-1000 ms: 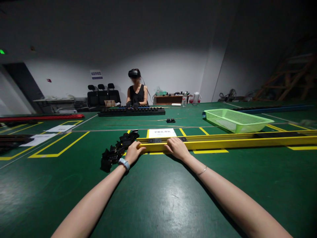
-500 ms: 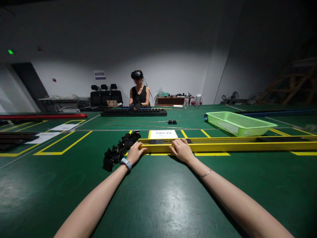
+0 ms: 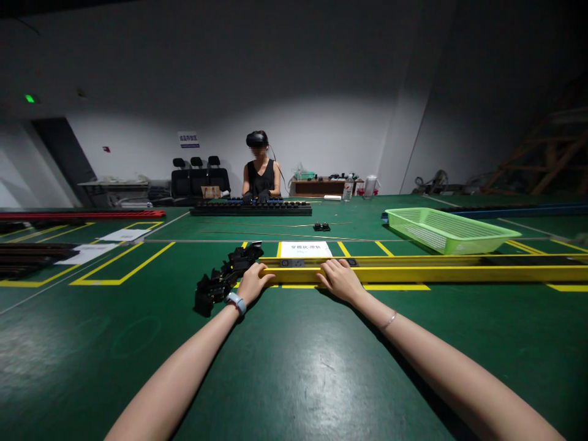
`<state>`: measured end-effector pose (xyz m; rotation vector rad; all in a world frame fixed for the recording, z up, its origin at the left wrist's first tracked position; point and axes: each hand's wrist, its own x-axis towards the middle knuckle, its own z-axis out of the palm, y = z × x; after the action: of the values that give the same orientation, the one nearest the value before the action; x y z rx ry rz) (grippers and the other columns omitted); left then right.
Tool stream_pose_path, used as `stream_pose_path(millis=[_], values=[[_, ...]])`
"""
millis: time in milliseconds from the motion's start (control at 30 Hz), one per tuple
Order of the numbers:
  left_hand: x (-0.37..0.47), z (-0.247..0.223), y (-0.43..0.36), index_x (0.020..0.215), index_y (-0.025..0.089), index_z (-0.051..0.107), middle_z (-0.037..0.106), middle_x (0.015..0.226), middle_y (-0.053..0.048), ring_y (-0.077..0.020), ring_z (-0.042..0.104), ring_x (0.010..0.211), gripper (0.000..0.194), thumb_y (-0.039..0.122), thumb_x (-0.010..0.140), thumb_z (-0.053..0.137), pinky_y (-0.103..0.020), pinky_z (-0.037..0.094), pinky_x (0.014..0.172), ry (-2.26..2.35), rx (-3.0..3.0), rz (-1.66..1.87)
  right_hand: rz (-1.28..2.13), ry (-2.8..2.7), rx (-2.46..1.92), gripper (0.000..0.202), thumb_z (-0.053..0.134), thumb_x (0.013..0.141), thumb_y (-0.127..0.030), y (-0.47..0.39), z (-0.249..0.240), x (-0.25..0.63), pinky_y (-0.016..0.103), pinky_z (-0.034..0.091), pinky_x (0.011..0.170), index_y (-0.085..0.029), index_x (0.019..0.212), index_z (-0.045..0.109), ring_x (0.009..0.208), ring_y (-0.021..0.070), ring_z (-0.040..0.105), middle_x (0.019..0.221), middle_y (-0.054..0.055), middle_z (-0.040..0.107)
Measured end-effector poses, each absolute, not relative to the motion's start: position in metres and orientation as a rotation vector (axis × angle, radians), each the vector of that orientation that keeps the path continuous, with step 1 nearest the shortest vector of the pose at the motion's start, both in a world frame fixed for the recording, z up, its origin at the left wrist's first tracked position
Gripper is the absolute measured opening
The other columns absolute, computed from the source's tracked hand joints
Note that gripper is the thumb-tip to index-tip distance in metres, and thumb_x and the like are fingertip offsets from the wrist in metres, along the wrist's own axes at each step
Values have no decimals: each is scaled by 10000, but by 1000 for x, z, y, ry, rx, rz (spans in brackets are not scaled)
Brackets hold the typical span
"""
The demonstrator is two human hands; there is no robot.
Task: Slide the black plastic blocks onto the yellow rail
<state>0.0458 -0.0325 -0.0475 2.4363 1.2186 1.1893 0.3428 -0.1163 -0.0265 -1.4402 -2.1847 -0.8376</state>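
A long yellow rail with a channel along it lies across the green table. At its left end my left hand grips the near wall, thumb pointing right along it. My right hand is a short way along the same rail, its fingers hooked over the near wall and the thumb on the front face. Inside the channel, between and beyond my hands, sit dark modules with sockets. A cluster of black modules lies on the table by my left hand, partly behind it.
A light green basket stands behind the rail on the right. A white paper label and two small black parts lie beyond it. Across the table a person wearing a headset works at black rails. Dark rails lie left.
The view has shifted slightly, so everything sits a little further right. My hands keep their places on the rail. Across the table, the other person's gloved hands have moved apart.
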Motion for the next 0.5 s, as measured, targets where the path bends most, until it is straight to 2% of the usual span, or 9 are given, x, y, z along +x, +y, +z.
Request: stream_pose_path(millis=[500], values=[[46, -49, -32, 859, 200, 598, 584, 860, -25, -173, 567, 789, 190, 383, 812, 589, -275, 423, 701, 1229, 2450, 1182, -856, -2149, -1457, 289, 346, 953, -364, -114, -30, 344, 306, 248, 745, -185, 828, 536, 801, 172, 469, 806, 48, 578]])
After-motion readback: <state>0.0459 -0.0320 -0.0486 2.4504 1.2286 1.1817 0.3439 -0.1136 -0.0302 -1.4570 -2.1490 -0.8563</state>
